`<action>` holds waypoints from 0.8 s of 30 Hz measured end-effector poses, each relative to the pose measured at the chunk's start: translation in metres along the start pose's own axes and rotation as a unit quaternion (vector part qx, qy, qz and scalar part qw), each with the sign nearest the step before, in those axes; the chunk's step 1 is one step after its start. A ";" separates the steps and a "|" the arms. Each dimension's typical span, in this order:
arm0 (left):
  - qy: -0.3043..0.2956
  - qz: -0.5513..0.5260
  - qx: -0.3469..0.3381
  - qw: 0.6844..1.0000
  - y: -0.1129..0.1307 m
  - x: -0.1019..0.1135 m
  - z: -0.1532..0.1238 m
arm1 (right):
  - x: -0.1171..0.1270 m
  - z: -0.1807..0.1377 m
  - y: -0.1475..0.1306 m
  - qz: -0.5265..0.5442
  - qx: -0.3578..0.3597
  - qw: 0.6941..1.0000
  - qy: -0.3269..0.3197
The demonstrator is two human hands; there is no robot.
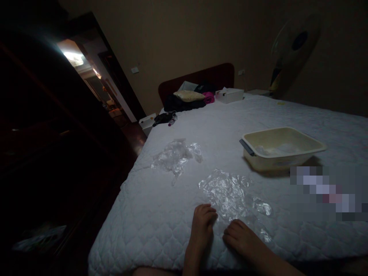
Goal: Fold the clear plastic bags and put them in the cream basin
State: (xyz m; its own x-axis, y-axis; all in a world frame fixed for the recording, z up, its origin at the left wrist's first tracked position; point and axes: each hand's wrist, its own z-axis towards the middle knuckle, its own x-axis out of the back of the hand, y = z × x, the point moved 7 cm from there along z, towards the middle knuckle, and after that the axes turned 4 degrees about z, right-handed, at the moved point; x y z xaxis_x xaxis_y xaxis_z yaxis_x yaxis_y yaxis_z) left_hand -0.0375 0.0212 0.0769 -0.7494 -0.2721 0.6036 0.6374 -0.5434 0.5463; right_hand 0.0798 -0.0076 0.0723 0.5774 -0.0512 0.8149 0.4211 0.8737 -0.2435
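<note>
My left hand (202, 220) rests on the white quilted mattress (149, 218) near its front edge. Its fingers are bent and held together, and their tips touch the near edge of a crumpled clear plastic sheet (227, 191). My right hand (241, 237) lies just to the right with its fingers curled too, pressing on the same sheet's near part. A second crumpled clear plastic sheet (175, 155) lies farther off to the left, away from both hands.
A cream plastic basin (309, 142) with a dark handle sits on the bed at right. Dark clothes, a pillow (188, 96), a pink item and a white box (229, 95) lie by the headboard. A standing fan (293, 50) is at the far right. The floor at left is dark.
</note>
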 end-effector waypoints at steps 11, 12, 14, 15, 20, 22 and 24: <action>-0.019 0.035 0.037 0.999 -0.003 -0.003 -0.001 | 0.022 0.014 0.040 0.266 -0.299 0.916 0.016; -0.024 0.039 0.047 0.998 -0.003 -0.003 -0.001 | 0.022 0.014 0.044 0.278 -0.311 0.908 0.024; -0.030 0.047 0.064 0.996 -0.002 -0.004 0.001 | 0.019 0.013 0.053 0.301 -0.333 0.893 0.033; -0.029 0.053 0.070 0.996 -0.002 -0.004 0.002 | 0.018 0.013 0.058 0.307 -0.344 0.886 0.036; -0.021 0.078 0.072 0.994 0.004 -0.003 0.006 | 0.027 0.011 0.081 0.269 -0.371 0.887 0.063; -0.019 0.086 0.065 0.994 0.005 -0.002 0.006 | 0.033 0.013 0.085 0.237 -0.362 0.900 0.056; -0.017 0.095 0.054 0.994 0.006 -0.003 0.007 | 0.036 0.015 0.088 0.208 -0.347 0.914 0.044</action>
State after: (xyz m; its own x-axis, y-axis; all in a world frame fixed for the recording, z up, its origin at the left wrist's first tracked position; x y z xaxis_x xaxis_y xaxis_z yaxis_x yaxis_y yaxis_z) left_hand -0.0304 0.0239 0.0828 -0.6088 -0.3327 0.7202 0.7832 -0.3961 0.4792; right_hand 0.1274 0.0740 0.0881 0.8292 0.1499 0.5385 0.4773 0.3113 -0.8217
